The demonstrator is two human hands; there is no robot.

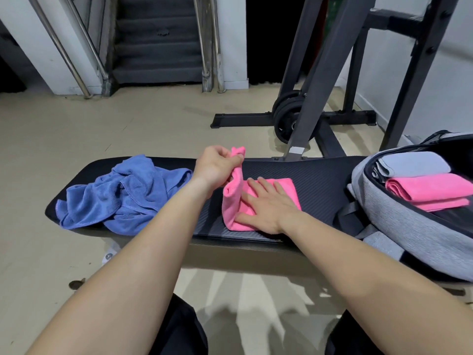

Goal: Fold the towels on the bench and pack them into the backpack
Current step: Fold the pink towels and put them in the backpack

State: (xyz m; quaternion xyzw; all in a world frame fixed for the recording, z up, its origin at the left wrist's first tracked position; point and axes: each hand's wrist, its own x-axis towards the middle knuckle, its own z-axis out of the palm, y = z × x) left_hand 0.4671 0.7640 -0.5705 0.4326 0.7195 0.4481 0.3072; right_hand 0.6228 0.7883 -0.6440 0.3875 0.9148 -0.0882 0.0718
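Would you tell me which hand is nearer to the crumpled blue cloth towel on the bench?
Left. The left hand pinches the raised end of the pink cloth towel, just right of the blue cloth towel; the right hand lies flat on that pink towel, farther right.

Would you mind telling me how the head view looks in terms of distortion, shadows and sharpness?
Head view: wide-angle distortion bows the bench; soft striped shadows lie on the floor beneath it; the left hand, right hand and pink towel are sharp; no glare shows.
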